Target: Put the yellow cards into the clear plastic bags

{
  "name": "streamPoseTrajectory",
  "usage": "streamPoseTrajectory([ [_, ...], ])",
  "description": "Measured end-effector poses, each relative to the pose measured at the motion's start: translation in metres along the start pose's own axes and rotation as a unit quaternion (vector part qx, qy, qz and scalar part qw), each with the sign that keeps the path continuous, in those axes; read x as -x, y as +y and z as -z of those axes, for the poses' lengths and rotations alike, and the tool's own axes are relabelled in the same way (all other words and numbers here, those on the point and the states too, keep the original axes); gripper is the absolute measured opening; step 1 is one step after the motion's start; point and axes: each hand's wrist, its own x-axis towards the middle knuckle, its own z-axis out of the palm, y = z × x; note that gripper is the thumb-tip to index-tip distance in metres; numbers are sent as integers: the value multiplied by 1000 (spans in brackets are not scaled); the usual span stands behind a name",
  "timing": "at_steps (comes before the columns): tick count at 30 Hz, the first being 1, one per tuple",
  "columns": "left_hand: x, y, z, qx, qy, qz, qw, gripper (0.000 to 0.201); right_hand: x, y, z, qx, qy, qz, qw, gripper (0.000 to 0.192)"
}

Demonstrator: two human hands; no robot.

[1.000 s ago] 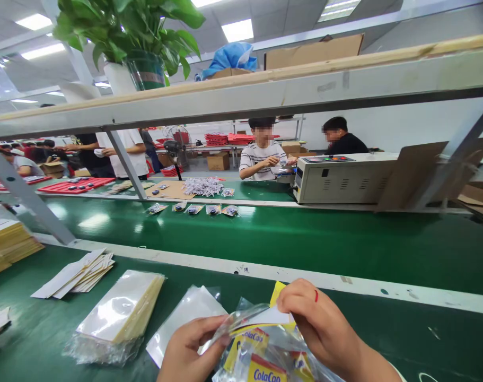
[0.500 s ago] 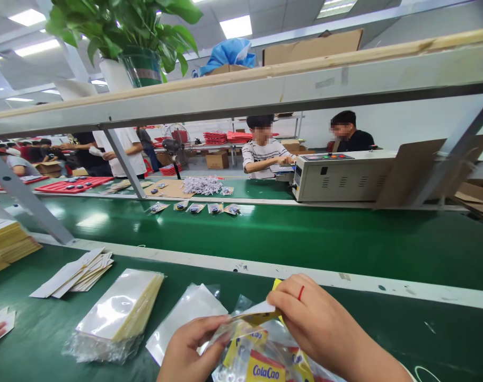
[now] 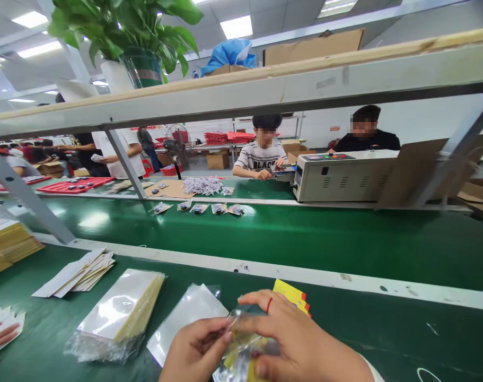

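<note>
My left hand (image 3: 199,347) pinches a small clear plastic bag (image 3: 245,331) by its edge, thumb against fingers. Some yellow shows through the film. My right hand (image 3: 300,339), with a red band round one finger, reaches over the bag from the right. Its fingers are spread and slightly blurred, with the thumb apart from them, and they partly hide the bag. Beneath both hands lie bagged yellow cards (image 3: 229,363), mostly covered. A few loose yellow cards (image 3: 291,293) lie just beyond my right hand. White sheets or flat bags (image 3: 185,321) lie beside my left hand.
A wrapped stack of cards (image 3: 117,305), loose white cards (image 3: 76,273) and thicker card piles (image 3: 8,241) lie leftward. Another person's hand (image 3: 0,337) rests at the left edge. Beyond a pale rail (image 3: 209,267), small bagged items (image 3: 199,209) lie on the green belt (image 3: 265,233).
My right hand has moved left and lower over the bag, its fingers now spread. The card it was pinching at the bag's mouth no longer shows there. The loose yellow cards behind are more exposed.
</note>
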Motion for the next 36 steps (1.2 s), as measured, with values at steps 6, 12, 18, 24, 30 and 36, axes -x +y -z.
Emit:
streamPoseTrajectory([
  [6,-11,-17,32,-154,87,-31,984,57,7,27,-12,-165,155,-131,965,14],
  [12,-41,-45,78,-405,193,89,889,59,28,80,-26,-12,117,-326,938,22],
  [18,-46,-47,93,-354,179,102,912,19,51,122,-30,134,127,-439,879,41],
  [24,-46,-41,106,-321,170,93,927,24,59,142,-30,76,135,-450,880,19],
  [30,-40,-39,111,-302,179,69,934,31,68,154,-27,-20,187,-409,893,9],
  [36,-31,-36,102,-203,169,79,961,51,76,156,-20,-89,216,-366,901,31],
])
